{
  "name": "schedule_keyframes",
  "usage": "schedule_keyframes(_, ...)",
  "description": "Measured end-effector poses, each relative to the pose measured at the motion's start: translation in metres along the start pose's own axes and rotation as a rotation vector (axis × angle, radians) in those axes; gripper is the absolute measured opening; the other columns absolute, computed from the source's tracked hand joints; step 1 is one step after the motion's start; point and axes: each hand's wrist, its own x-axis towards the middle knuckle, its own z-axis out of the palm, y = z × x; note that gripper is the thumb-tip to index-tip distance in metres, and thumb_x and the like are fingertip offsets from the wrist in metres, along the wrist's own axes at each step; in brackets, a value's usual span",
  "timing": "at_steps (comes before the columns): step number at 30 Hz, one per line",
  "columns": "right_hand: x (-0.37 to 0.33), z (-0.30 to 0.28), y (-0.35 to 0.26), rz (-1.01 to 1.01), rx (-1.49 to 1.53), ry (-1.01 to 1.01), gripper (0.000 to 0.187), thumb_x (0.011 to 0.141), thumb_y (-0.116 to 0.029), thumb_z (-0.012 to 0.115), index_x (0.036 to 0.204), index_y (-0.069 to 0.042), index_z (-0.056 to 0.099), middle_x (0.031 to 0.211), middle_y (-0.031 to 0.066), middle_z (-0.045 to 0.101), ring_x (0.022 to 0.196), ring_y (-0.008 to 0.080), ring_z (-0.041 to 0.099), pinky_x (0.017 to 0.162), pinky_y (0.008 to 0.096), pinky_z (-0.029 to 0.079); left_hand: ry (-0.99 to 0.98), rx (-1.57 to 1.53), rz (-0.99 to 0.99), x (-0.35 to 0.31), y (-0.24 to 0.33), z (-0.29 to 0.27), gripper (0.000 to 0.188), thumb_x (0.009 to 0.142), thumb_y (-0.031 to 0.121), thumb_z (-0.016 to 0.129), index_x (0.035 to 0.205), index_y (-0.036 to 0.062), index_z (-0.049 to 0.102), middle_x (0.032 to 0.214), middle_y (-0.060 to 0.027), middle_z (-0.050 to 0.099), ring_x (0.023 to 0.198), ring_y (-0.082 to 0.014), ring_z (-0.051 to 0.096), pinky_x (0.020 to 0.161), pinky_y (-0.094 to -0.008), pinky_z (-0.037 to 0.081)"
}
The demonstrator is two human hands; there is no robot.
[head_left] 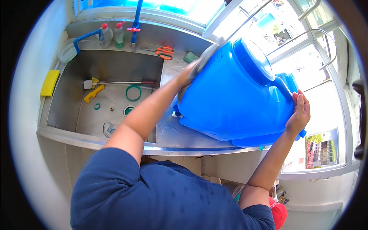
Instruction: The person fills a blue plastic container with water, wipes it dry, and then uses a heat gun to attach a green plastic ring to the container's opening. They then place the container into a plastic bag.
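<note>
A large blue plastic water container (226, 99) with a round screw lid (257, 61) is tilted on the steel counter. My left hand (186, 74) presses a greyish cloth (203, 57) against its left side; motion blurs both, and most of the fingers are hidden. At the container's right end, my right hand (299, 113) grips the moulded handle (283, 89) near its lower end, fingers closed together. A small spigot (176, 113) shows low on the container's left side. Behind and beneath it, part of a second blue container (288, 79) is visible.
Left of the counter, a steel sink (65, 103) holds a long-handled brush (115, 82), a yellow-handled tool (94, 94) and a green ring (133, 92). Orange-handled scissors (165, 52), a green scouring pad (190, 57), pump bottles (119, 36) and a blue pipe tap (134, 30) line the back.
</note>
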Motion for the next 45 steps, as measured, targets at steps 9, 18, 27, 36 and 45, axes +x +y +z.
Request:
schedule_keyframes(9,-0.002,0.000,-0.002,-0.016,0.013,0.004,0.031,0.100,-0.022,0.060,0.113,0.005,0.068,0.098,0.0143,0.072,0.095,0.0188,0.067,0.090,0.0281,0.051,0.144,0.147,-0.463,-0.019,0.032,0.011,0.080,0.094,0.069,0.046,0.140,0.0039,0.051,0.118,-0.0090,0.062,0.104,-0.0160,0.057,0.096,-0.0338,0.044)
schedule_keyframes(18,-0.003,0.004,-0.008,-0.010,0.041,-0.005,0.034,0.100,-0.026,0.060,0.111,0.005,0.069,0.097,0.0139,0.073,0.093,0.0185,0.068,0.090,0.0276,0.051,-0.047,0.081,-0.372,-0.016,-0.006,0.002,0.057,0.099,0.050,0.050,0.130,0.0026,0.057,0.111,-0.0123,0.066,0.094,-0.0198,0.064,0.084,-0.0370,0.055)
schedule_keyframes(27,-0.004,-0.001,-0.008,0.003,0.056,-0.027,0.041,0.102,-0.034,0.055,0.109,0.003,0.071,0.095,0.0132,0.073,0.093,0.0192,0.068,0.092,0.0301,0.049,-0.053,0.089,-0.488,-0.032,-0.026,-0.018,0.044,0.100,0.038,0.055,0.126,0.0027,0.059,0.111,-0.0137,0.067,0.091,-0.0234,0.067,0.082,-0.0373,0.057)
schedule_keyframes(36,-0.006,0.001,-0.010,-0.030,0.111,-0.004,0.045,0.102,-0.041,0.054,0.104,-0.001,0.074,0.090,0.0116,0.073,0.090,0.0176,0.066,0.090,0.0334,0.048,0.201,0.749,-0.061,-0.027,0.092,0.055,0.044,0.097,0.035,0.060,0.127,0.0028,0.058,0.115,-0.0142,0.067,0.094,-0.0265,0.067,0.086,-0.0364,0.055)
schedule_keyframes(45,-0.016,-0.004,-0.010,-0.172,0.194,-0.103,0.039,0.101,-0.037,0.058,0.100,-0.002,0.075,0.088,0.0090,0.073,0.086,0.0149,0.066,0.082,0.0299,0.050,0.492,1.148,0.415,-0.079,0.067,0.124,0.048,0.095,0.036,0.062,0.129,0.0025,0.056,0.120,-0.0163,0.065,0.101,-0.0296,0.065,0.092,-0.0369,0.050)
